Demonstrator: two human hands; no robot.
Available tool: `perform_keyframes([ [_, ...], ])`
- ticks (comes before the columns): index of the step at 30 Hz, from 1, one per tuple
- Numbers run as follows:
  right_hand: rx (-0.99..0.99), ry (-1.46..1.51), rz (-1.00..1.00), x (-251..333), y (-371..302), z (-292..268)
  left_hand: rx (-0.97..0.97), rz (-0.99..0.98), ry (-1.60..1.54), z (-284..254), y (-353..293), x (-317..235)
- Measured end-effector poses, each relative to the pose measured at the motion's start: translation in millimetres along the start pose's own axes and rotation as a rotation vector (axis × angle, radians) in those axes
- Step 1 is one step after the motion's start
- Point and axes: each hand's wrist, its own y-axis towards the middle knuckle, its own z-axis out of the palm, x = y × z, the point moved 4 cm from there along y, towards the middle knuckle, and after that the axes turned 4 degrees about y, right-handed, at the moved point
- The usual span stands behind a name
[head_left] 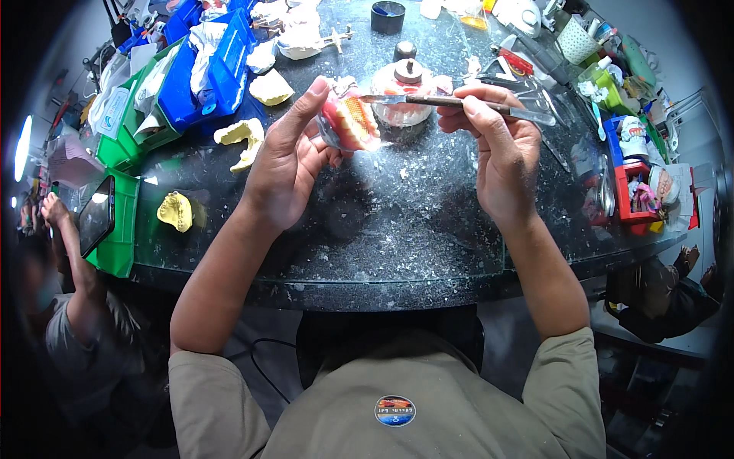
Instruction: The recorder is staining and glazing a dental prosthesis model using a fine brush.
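Note:
Above the bench, my left hand [284,164] is closed on a pink denture base [353,124] with an orange mesh-like patch and a row of pale teeth along its edge. My right hand [501,145] pinches a wax knife [436,100] by its dark handle. The knife's narrow metal tip meets the upper part of the denture base; whether it presses in cannot be made out. Just behind the tool stands a round glass burner [405,107] with a metal top. My left fingers behind the denture base are partly hidden.
Yellow plaster casts [176,211] lie on the dark bench [367,264] at the left, beside blue bins [229,65] and a green bin [118,233]. A dark cup [388,17] stands at the back. Metal tools and a red box [634,203] are right. Another person's arm [80,283] shows far left.

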Motion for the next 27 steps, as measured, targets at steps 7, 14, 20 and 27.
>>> perform_keyframes([
  [7, 0.038, 0.042, -0.01, 4.7, -4.0, 3.6, 0.0, 0.022, 0.019, -3.4, 0.6, -0.5],
  [14, 0.018, -0.058, -0.05, 12.3, -9.5, 9.7, 0.007, 0.042, 0.016, -3.4, -0.4, -1.2],
  [20, 0.1, -0.21, -0.185, 13.4, -10.2, 8.9, 0.053, 0.044, 0.021, -3.1, -0.6, -1.4],
  [27, 0.086, -0.306, -0.245, 15.3, -14.1, 9.7, 0.038, 0.075, -0.002, -5.0, -1.4, -0.7],
])
